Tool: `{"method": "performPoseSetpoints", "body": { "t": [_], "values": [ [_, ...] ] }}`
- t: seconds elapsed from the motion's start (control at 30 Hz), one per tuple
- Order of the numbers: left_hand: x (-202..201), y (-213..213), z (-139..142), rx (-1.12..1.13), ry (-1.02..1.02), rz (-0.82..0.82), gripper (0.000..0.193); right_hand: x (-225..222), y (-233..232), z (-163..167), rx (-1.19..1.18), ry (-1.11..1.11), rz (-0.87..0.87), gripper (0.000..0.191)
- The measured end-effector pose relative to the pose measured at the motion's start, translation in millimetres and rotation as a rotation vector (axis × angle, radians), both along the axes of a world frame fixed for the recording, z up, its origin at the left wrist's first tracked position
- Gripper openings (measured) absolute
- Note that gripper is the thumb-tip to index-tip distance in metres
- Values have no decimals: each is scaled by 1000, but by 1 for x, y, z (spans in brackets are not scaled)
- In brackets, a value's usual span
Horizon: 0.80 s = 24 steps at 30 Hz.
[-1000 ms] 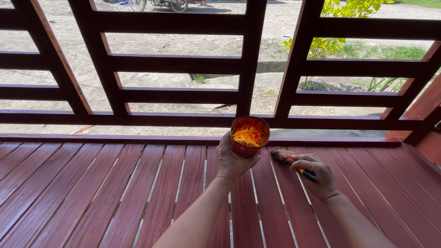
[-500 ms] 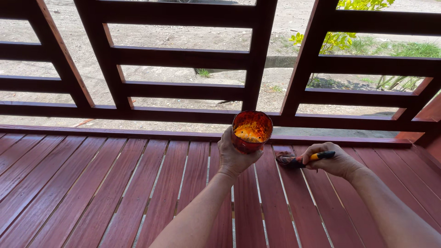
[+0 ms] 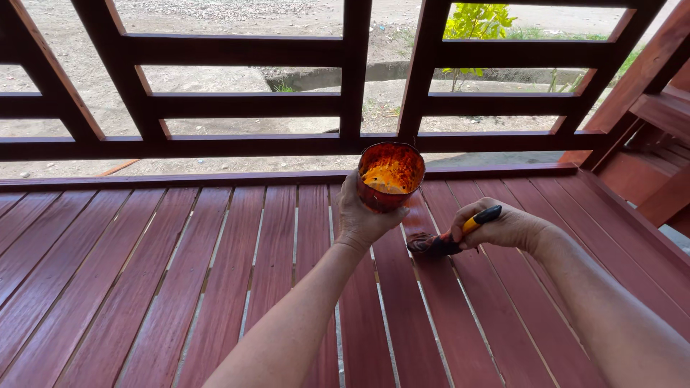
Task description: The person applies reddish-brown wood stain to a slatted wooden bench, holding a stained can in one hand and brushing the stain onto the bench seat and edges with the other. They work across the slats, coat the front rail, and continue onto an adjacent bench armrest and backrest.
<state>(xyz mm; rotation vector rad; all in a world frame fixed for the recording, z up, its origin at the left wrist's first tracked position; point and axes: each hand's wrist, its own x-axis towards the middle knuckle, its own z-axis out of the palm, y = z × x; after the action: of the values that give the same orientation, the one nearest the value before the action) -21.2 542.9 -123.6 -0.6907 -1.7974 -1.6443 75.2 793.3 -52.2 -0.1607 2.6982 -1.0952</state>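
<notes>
- Hands, two, both bare, both reaching forward from the lower edge of the view over the slatted deck
- Left hand [image 3: 366, 215]: one; fingers wrapped tight round the lower body of the cup, thumb side toward the camera; forearm rising steeply from bottom centre, wrist straight
- Right hand [image 3: 503, 226]: one; fingers curled closed round the brush handle, knuckles up; forearm entering from the lower right corner, wrist bent slightly inward toward the cup
- Cup [image 3: 390, 176]: one; round, translucent, stained red-orange inside and out, orange liquid pooled at its bottom; held upright and raised above the boards, mouth tilted a little toward the camera, near the far edge of the deck
- Brush [image 3: 445, 241]: one; yellow-and-black handle end projecting above the right hand, dark wet bristle head pointing left and down, lying on or just above a board; contact cannot be told for certain; just below and right of the cup, apart from it
- Deck boards [image 3: 215, 287]: many, running away from the camera, reddish-brown and glossy, pale gaps between them; not counted, as the edges of the view cut them off
- Railing [image 3: 237, 50]: one, same red-brown wood, horizontal rails crossed by upright and slanted posts, along the far edge of the deck
- Beyond the railing: bare gravel ground [image 3: 215, 14], one small green shrub [image 3: 478, 21]
</notes>
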Motion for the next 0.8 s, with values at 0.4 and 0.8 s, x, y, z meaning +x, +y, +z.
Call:
{"method": "performPoseSetpoints", "body": {
  "t": [0.4,0.8],
  "values": [
    [59,6,12,-25,-20,-49,87,104,-8,10,44,-102,47,14],
    [89,3,22,13,-43,-146,92,165,-23,18,-2,-303,16,14]
  ]
}}
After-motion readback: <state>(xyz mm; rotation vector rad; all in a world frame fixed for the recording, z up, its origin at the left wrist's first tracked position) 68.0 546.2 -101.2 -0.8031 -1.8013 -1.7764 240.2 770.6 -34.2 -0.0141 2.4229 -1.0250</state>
